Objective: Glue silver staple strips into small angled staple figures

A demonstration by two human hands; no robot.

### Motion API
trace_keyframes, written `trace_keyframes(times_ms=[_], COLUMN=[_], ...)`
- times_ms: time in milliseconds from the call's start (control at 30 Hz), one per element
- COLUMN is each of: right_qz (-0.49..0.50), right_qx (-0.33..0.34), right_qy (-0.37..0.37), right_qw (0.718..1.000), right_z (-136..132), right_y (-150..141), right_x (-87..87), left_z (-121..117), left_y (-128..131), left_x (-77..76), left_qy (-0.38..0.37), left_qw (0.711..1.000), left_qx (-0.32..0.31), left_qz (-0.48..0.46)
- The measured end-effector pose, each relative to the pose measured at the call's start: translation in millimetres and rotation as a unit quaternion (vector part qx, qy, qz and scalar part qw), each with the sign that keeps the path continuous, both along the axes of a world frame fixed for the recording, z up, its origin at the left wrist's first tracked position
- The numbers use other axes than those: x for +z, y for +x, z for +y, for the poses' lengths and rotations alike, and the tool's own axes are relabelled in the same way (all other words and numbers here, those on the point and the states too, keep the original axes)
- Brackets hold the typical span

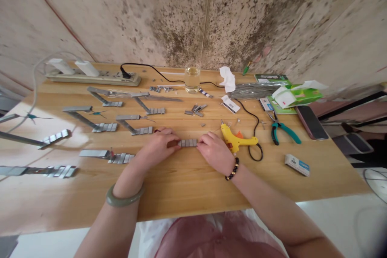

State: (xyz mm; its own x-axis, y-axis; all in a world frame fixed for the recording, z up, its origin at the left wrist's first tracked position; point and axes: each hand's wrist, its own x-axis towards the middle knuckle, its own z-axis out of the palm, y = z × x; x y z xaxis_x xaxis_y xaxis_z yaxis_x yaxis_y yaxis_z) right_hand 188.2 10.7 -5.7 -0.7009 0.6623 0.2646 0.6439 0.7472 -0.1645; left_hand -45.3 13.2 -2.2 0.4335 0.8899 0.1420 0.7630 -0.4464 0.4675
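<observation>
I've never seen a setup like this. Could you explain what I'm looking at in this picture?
There is no machine: these are a person's bare hands. The single picture comes from a camera worn on the head, looking forward and down.

The left hand and right hand have their fingers at opposite ends of a short row of grey pieces; how firmly they grip is unclear.

On the wooden table, a yellow glue gun, pliers and a phone lie to the right. A glass stands behind, and a power strip lies back left.
</observation>
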Motion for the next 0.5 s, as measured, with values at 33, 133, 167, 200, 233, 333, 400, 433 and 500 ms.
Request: trace_keyframes(times_ms=[33, 133, 167, 200, 233, 333, 400, 433, 500], right_qz=[-0.003, -0.014, -0.017, -0.020, -0.023, -0.033, -0.040, -0.042, -0.045], right_qx=[0.001, 0.002, 0.002, 0.002, 0.003, 0.004, 0.002, 0.000, -0.002], right_qy=[0.001, 0.003, 0.004, 0.005, 0.006, 0.006, 0.007, 0.008, 0.009], right_qw=[1.000, 1.000, 1.000, 1.000, 1.000, 0.999, 0.999, 0.999, 0.999], right_z=[-0.1, -0.4, -0.5, -0.7, -0.8, -1.3, -1.5, -1.5, -1.4], right_y=[-0.1, -0.6, -0.9, -1.2, -1.5, -1.9, -1.8, -1.7, -1.4], right_x=[0.2, 1.3, 1.6, 1.9, 2.1, 2.5, 2.5, 2.5, 2.5], left_z=[0.0, -0.1, -0.1, -0.1, 0.0, 0.1, 0.3, 0.3, 0.5], left_y=[0.2, 0.6, 0.7, 0.9, 1.0, 1.1, 0.7, 0.4, 0.0], left_x=[0.1, 0.4, 0.6, 0.8, 1.0, 0.7, -0.2, -0.7, -1.3], left_qy=[0.000, -0.002, -0.003, -0.005, -0.005, -0.004, -0.004, -0.004, -0.006], left_qw=[1.000, 1.000, 1.000, 1.000, 1.000, 1.000, 1.000, 1.000, 1.000], left_qx=[0.001, 0.007, 0.008, 0.009, 0.009, 0.006, 0.004, 0.003, 0.002], left_qz=[0.000, -0.004, -0.006, -0.007, -0.007, -0.004, -0.002, 0.000, 0.005])
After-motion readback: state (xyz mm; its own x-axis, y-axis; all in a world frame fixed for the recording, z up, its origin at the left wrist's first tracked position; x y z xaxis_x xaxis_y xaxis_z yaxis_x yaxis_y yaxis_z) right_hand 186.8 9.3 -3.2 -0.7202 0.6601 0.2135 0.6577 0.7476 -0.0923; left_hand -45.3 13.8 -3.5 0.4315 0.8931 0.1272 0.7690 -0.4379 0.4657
